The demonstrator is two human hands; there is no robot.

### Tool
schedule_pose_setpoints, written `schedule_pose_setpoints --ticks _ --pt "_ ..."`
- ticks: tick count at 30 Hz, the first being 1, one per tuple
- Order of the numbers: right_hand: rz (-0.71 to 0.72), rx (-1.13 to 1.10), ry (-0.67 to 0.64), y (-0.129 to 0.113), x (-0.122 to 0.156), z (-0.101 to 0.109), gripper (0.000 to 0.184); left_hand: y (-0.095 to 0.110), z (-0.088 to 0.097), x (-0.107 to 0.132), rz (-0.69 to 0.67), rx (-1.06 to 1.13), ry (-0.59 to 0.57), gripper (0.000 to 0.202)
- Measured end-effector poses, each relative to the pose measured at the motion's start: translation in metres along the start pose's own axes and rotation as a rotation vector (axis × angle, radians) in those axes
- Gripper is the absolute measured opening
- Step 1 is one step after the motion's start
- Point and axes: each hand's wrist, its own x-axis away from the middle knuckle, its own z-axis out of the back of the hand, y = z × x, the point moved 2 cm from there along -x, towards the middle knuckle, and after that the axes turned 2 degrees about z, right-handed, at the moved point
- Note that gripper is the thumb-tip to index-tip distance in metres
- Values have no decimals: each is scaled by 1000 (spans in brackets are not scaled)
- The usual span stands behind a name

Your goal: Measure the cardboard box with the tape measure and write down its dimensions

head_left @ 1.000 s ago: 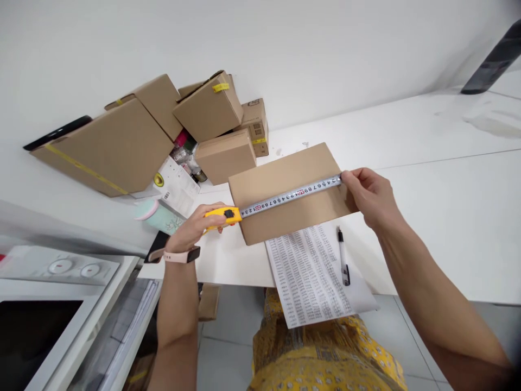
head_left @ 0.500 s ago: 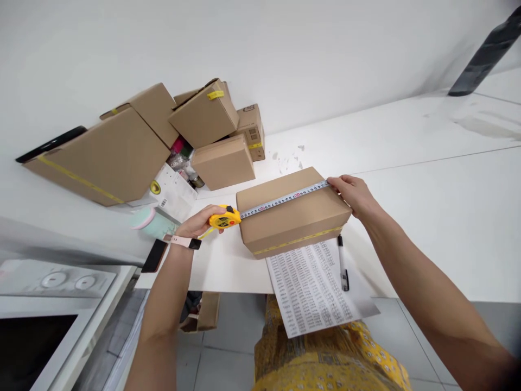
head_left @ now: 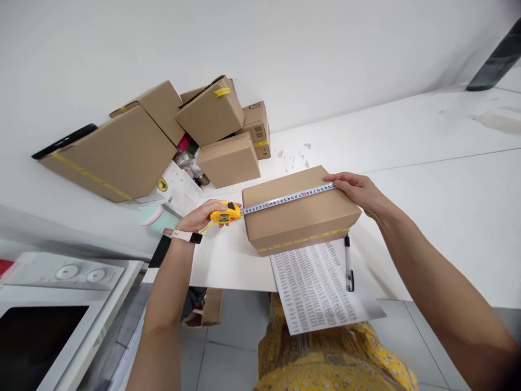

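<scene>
A closed brown cardboard box lies on the white table, with yellow tape along its near side. My left hand is closed round a yellow tape measure, just off the box's left edge. Its silver blade is drawn out lengthwise across the box top. At the right edge of the top, my right hand pinches the blade's far end, which the fingers hide. Partly under the box's near side is a printed sheet, with a black-capped pen on it.
Several cardboard boxes are stacked at the back left by the wall. A mint cup and a dark flat object are near my left wrist. A white microwave stands lower left, and a dark bottle stands far right.
The whole view has shifted slightly, so the table things appear farther right. A little more blade shows between the tape measure's case and the box. Both hands keep their hold.
</scene>
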Motion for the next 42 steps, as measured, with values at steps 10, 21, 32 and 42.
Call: schedule_pose_setpoints --ticks 10,21,32,42 --pt "-26 13 6 -7 7 -3 22 -16 21 -2 10 6 -15 49" --pt "-15 -1 8 -6 6 -3 19 -18 20 -2 2 -1 -12 47" --pt "203 -79 236 -19 -3 20 7 19 -36 51 -78 40 -27 57" --pt "240 62 -297 -74 -53 -54 9 -28 -255 60 -17 828 -276 62"
